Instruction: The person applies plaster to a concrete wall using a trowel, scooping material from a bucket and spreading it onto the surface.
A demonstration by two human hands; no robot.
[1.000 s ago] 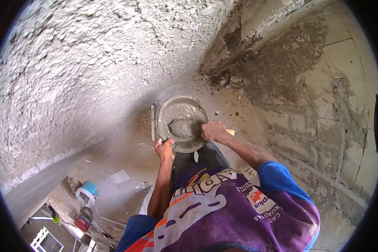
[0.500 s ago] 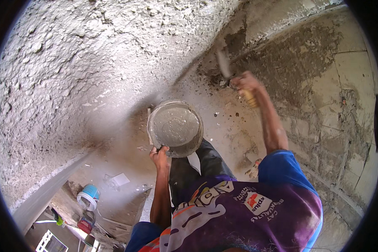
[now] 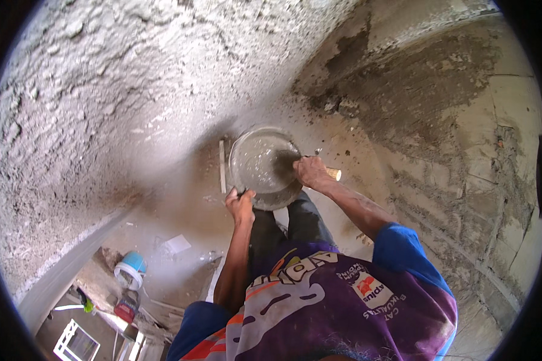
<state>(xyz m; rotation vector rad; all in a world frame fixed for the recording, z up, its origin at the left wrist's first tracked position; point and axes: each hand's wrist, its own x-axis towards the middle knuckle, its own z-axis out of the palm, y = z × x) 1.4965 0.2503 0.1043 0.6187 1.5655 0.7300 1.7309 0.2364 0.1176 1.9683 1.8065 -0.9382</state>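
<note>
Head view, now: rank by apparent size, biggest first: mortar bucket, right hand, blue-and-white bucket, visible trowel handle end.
1. mortar bucket
2. right hand and blue-and-white bucket: look alike, so not ranked
3. trowel handle end

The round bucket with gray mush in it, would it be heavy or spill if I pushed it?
The bucket is probably heavy for its size, since wet-looking gray mix lies inside. The mix might slop out, because the bucket is wide open. Lifting only at one side, where the left hand grips, could tilt it.
</note>
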